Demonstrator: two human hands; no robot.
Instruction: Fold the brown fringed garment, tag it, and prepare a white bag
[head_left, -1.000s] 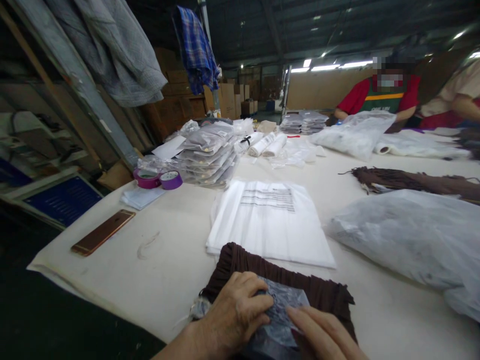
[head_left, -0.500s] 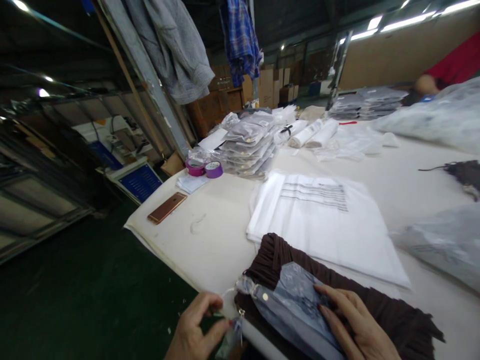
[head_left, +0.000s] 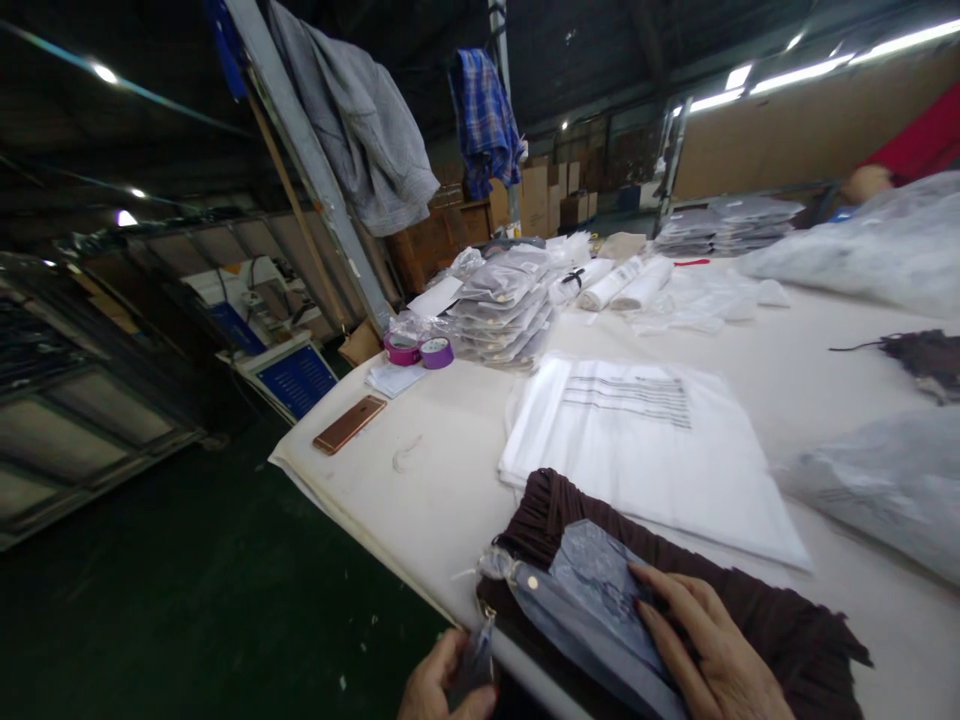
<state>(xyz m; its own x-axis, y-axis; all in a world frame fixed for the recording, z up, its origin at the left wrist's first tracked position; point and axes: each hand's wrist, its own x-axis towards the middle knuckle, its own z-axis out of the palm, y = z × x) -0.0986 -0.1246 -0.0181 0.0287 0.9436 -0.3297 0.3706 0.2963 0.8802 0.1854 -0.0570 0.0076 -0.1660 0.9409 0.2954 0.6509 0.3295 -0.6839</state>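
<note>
Brown pleated fabric (head_left: 757, 625) lies at the near edge of the cloth-covered table (head_left: 450, 470), with a grey plastic packet (head_left: 592, 600) on top. Right hand (head_left: 712, 655) rests flat on the packet, fingers extended and together. Left hand (head_left: 442, 690), at the table edge, pinches a small clear tag (head_left: 476, 660). White poly bags (head_left: 645, 450) lie just beyond; a phone (head_left: 349, 424) and tape rolls (head_left: 420, 350) sit further left.

The stack of white plastic bags (head_left: 645, 450) carries several lines of dark print near its top edge, too small and blurred to read.
</note>
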